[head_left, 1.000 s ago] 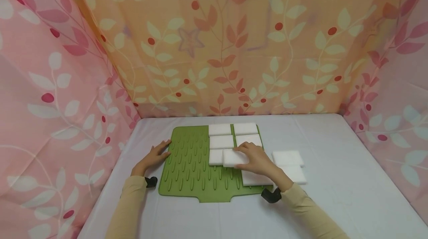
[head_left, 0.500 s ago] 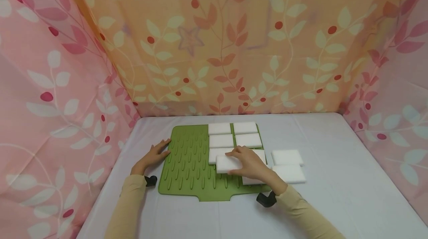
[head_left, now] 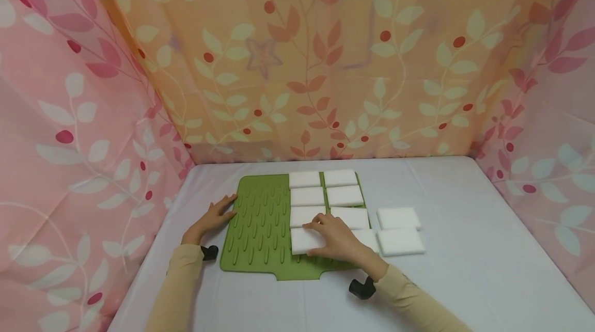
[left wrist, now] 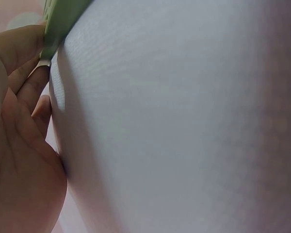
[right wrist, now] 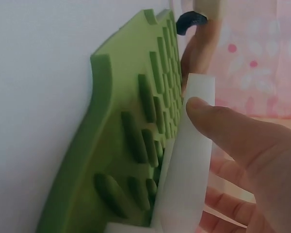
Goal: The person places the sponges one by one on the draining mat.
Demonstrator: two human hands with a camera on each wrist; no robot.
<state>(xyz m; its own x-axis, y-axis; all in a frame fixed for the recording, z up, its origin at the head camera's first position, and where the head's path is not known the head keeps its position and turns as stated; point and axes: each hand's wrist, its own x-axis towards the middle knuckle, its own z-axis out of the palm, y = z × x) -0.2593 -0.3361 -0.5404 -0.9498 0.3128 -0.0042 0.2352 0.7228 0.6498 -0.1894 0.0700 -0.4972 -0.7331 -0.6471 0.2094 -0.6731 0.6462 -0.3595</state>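
Note:
A green ridged mat (head_left: 257,239) lies on the table, its right half bearing two columns of white rectangular blocks. My right hand (head_left: 337,239) pinches a white block (head_left: 303,240) at the near end of the left column; in the right wrist view the thumb presses the side of that block (right wrist: 186,160), low over the ridges. The block just behind it (head_left: 304,216) lies flat. My left hand (head_left: 214,219) touches the mat's left edge with its fingers spread, and in the left wrist view the fingertips meet the green rim (left wrist: 63,29).
Two more white blocks, a far one (head_left: 398,218) and a near one (head_left: 401,241), lie on the white cloth right of the mat. A patterned curtain (head_left: 279,89) stands behind the table, with pink curtains at both sides.
My right hand has carried its block toward the near left, from over the third row down to the near end of the left column. My left hand has stayed at the mat's edge.

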